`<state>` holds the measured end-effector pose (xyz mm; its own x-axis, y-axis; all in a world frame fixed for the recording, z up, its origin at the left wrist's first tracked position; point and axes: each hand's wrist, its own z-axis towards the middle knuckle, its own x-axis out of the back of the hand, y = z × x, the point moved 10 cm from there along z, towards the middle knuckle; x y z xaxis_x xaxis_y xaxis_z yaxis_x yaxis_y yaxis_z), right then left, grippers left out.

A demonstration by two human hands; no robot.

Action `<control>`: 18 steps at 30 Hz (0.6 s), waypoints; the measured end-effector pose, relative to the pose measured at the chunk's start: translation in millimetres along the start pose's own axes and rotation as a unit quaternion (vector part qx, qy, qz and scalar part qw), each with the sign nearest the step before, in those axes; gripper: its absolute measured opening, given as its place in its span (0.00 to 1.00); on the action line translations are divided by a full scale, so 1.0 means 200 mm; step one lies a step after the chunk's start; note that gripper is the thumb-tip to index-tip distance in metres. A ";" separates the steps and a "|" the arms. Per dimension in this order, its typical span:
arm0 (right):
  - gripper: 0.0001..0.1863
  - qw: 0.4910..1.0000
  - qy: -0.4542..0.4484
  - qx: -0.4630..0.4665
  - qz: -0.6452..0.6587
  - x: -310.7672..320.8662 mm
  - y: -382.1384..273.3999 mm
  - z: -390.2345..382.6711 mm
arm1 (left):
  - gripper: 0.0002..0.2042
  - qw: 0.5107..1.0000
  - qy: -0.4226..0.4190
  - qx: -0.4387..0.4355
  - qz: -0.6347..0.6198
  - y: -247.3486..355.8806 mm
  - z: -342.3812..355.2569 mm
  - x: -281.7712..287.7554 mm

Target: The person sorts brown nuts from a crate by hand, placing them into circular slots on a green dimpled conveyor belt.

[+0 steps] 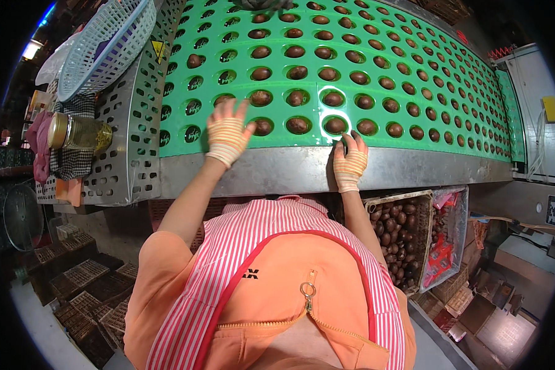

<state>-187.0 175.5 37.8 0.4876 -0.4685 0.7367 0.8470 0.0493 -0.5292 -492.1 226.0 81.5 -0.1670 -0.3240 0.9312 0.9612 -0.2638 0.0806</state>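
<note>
A green belt (271, 140) with rows of oval holes stretches before me, dark brown egg-shaped pieces in most of them. Over its near left part, my left hand (228, 132), in a striped fingerless glove, has its fingers spread. Its fingertips partly cover one brown piece (222, 98), and the thumb is beside another piece (264, 127). My right hand (351, 160), gloved alike, lies at the belt's near edge with fingers stretched forward and slightly bent. Nothing shows in its grasp; the nearest brown piece (335, 125) sits just beyond the dark fingertips.
A metal rail (277, 169) edges the belt. To the left are a perforated metal guard (120, 129), a pale blue basket (114, 52) and a jar (74, 131). Below the rail at right stands a crate (427, 237) of brown pieces. A dark object (262, 4) overlaps the far belt.
</note>
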 end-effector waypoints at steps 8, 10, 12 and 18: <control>0.14 1.000 -0.010 -0.007 0.007 -0.02 0.00 0.00 | 0.13 0.960 -0.254 0.074 -0.088 -0.41 -0.14 -0.29; 0.13 1.000 -0.002 -0.005 0.004 -0.02 0.01 0.00 | 0.12 0.942 -0.327 0.039 -0.063 -0.38 -0.06 -0.29; 0.13 1.000 0.005 -0.005 -0.002 -0.02 0.02 0.00 | 0.15 0.975 -0.200 -0.056 -0.082 -0.21 0.07 -0.21; 0.13 1.000 0.010 0.006 -0.008 -0.01 -0.03 0.02 | 0.25 0.951 -0.166 -0.201 -0.169 0.34 0.39 -0.40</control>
<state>-192.0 179.8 41.1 0.4692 -0.4874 0.7365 0.8574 0.0516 -0.5121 -397.3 304.6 39.7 -0.3090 0.1280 0.9424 0.6924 -0.6491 0.3152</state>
